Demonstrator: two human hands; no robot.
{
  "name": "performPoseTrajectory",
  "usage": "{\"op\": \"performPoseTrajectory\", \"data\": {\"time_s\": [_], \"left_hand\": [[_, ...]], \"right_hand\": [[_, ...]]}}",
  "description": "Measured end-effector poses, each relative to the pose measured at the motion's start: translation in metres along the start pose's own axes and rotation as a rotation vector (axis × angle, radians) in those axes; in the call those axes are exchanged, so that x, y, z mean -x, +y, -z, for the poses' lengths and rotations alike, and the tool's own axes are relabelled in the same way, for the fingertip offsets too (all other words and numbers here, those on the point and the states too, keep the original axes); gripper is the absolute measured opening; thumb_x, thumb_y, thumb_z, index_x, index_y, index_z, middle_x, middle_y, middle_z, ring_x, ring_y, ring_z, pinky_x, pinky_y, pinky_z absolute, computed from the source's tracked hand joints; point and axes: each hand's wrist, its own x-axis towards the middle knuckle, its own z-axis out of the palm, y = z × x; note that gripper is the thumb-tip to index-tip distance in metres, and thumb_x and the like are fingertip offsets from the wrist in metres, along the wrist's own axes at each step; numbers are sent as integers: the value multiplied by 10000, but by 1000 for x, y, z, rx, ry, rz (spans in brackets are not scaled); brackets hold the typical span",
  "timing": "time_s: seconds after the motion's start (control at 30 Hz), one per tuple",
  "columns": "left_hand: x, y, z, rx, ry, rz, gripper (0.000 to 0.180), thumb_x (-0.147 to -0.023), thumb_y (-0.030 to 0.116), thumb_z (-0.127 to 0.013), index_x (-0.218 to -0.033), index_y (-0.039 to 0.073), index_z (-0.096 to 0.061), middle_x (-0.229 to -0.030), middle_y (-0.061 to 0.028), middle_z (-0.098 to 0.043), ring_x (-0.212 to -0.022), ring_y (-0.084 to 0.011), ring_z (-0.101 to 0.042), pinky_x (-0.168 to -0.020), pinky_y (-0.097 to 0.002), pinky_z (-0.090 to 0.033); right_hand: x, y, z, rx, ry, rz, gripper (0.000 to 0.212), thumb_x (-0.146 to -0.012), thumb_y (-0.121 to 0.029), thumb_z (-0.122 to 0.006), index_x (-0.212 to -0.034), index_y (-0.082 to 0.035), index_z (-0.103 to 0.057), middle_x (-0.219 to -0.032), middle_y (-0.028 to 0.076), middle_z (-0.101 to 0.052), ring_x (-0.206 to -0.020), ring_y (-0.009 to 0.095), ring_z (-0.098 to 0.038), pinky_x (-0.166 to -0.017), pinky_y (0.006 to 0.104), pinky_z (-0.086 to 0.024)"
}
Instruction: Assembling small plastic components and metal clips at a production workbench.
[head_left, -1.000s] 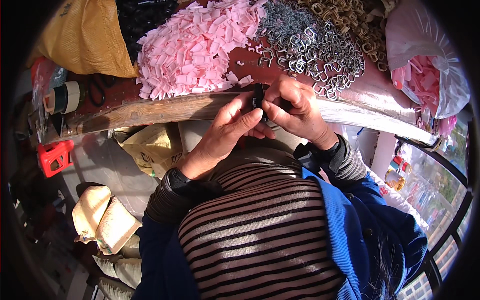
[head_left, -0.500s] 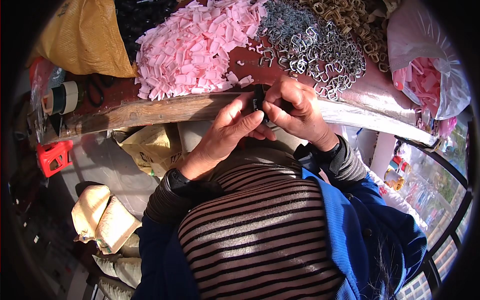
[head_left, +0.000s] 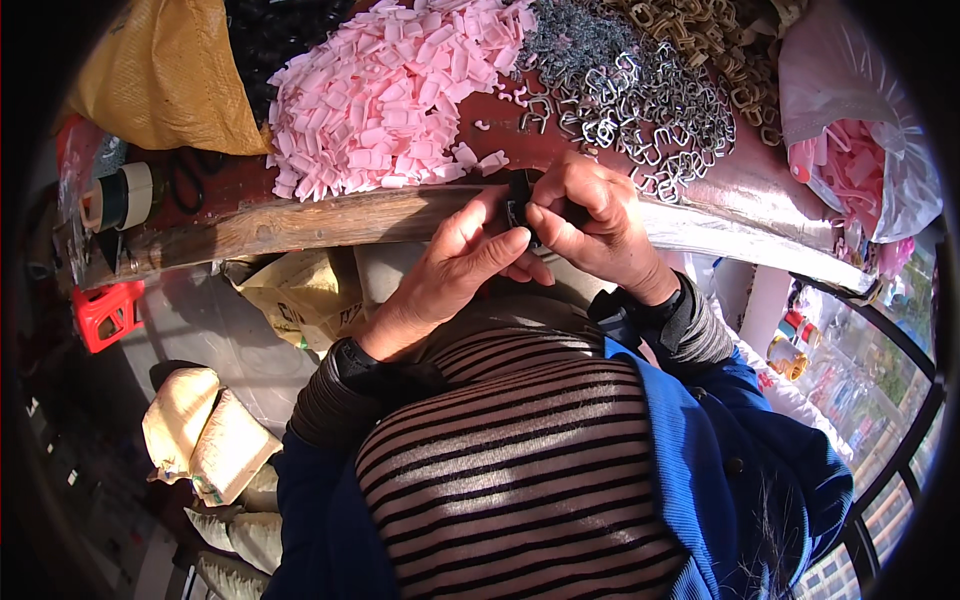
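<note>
My left hand (head_left: 450,275) and my right hand (head_left: 590,225) meet at the table's wooden front edge (head_left: 300,225). Together they pinch a small black part (head_left: 518,200) between fingertips and thumbs. Most of that part is hidden by my fingers. Just beyond my hands lies a heap of pink plastic pieces (head_left: 390,95) and a heap of grey metal clips (head_left: 620,85).
A yellow sack (head_left: 160,80) lies at the table's far left, with tape rolls (head_left: 120,195) beside it. A clear bag of pink pieces (head_left: 850,170) sits at the right. Brownish clips (head_left: 710,35) pile at the back. A red crate (head_left: 105,315) and filled sacks (head_left: 200,440) stand on the floor below.
</note>
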Motion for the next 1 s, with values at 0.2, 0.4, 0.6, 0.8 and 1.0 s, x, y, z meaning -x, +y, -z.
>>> {"op": "performPoseTrajectory", "data": {"time_s": [0.2,0.4,0.6,0.8,1.0], "left_hand": [[0,-2,-1,-54,12,-15,503,-861,320,-461,-1204,0,-279,-927,-95,-535,-763,-183,-597,-642,-234,-463],[0,-1,-1,-60,11,-8,506,-858,330,-464,-1198,1,-285,-928,-93,-536,-763,-181,-597,-646,-236,-465],[-1,-2,0,-62,4,-10,505,-855,336,-468,-1190,1,-291,-926,-92,-536,-765,-180,-597,-650,-237,-467],[-1,-2,0,-55,-1,-14,520,-853,340,-471,-1196,-2,-283,-930,-92,-535,-766,-179,-597,-654,-237,-468],[-1,-2,0,-59,-7,-21,536,-852,343,-472,-1206,-6,-271,-935,-92,-533,-767,-176,-597,-654,-233,-465]], "right_hand": [[1,-1,0,-3,0,-4,118,-677,12,-607,-690,-19,-494,-647,47,-528,-557,164,-506,-489,261,-389],[0,-1,-1,-4,1,-3,117,-679,5,-610,-692,-19,-496,-650,48,-528,-558,163,-506,-489,261,-389],[0,0,-1,-13,3,-4,117,-679,-3,-613,-695,-19,-498,-650,47,-526,-560,162,-506,-489,260,-388],[0,0,1,20,-15,-5,137,-699,-66,-629,-711,-25,-499,-649,55,-505,-565,166,-516,-501,263,-420],[0,0,-1,11,10,-7,121,-674,-12,-621,-690,-23,-501,-648,44,-524,-561,158,-504,-491,260,-386]]}}
